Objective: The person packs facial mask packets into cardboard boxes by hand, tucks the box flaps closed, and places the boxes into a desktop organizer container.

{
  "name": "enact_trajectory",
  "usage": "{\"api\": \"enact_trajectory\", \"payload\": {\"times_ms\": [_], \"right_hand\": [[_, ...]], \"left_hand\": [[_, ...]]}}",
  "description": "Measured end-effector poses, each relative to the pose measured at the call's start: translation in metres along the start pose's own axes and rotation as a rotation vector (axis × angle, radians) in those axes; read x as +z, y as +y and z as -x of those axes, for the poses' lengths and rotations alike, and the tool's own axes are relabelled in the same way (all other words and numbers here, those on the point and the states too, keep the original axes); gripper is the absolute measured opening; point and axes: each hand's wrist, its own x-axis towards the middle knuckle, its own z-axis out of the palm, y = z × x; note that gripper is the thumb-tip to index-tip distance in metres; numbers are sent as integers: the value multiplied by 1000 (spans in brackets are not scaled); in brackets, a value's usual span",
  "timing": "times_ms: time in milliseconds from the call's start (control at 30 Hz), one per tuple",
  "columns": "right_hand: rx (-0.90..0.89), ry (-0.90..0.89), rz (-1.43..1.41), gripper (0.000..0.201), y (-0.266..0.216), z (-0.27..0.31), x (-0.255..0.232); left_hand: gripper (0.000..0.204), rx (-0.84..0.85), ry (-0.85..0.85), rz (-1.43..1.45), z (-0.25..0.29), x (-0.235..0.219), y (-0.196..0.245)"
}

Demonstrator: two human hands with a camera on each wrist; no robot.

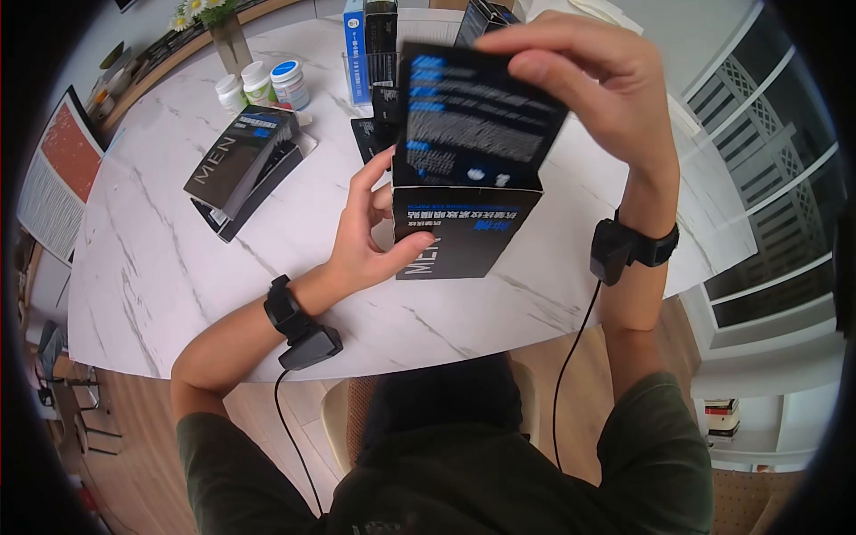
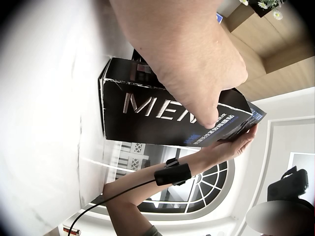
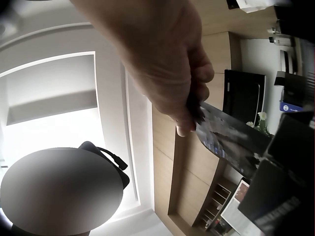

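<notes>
A black "MEN" carton (image 1: 473, 250) stands upright on the marble table in front of the person, its lid flap (image 1: 477, 120) raised. The left hand (image 1: 361, 236) grips the carton from the left, thumb across the lettered front and fingers along the side. Pinched at its upper right corner, the lid flap is held between the thumb and fingers of the right hand (image 1: 602, 80). In the right wrist view, the flap (image 3: 229, 137) stretches from the fingertips down to the carton. The left wrist view shows the left thumb pressed to the front face.
Another black "MEN" box (image 1: 232, 165) lies on the left with its side gaping. Behind it stand several white-lidded and blue-lidded bottles (image 1: 289, 85). A blue box (image 1: 355, 53) and more dark boxes stand behind the carton. A flower vase (image 1: 230, 45) is at the back left.
</notes>
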Motion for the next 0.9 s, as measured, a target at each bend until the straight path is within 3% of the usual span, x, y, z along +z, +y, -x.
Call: {"api": "enact_trajectory", "payload": {"times_ms": [67, 267, 300, 333, 433, 667, 900], "right_hand": [[3, -123, 78, 14, -2, 0, -2], [41, -235, -60, 25, -5, 2, 12], [53, -297, -86, 38, -2, 3, 14], [53, -297, -86, 38, -1, 5, 17], [51, -553, -34, 70, -3, 12, 26], [66, -549, 58, 78, -1, 22, 55], [177, -570, -36, 78, -4, 11, 47]], "left_hand": [[82, -8, 0, 3, 0, 0, 1], [82, -9, 1, 28, -1, 1, 2], [82, -4, 3, 37, -1, 1, 2], [82, -4, 3, 37, -1, 1, 2], [82, -19, 10, 50, -1, 2, 3], [83, -18, 1, 31, 1, -1, -1], [83, -31, 8, 61, -1, 1, 3]]}}
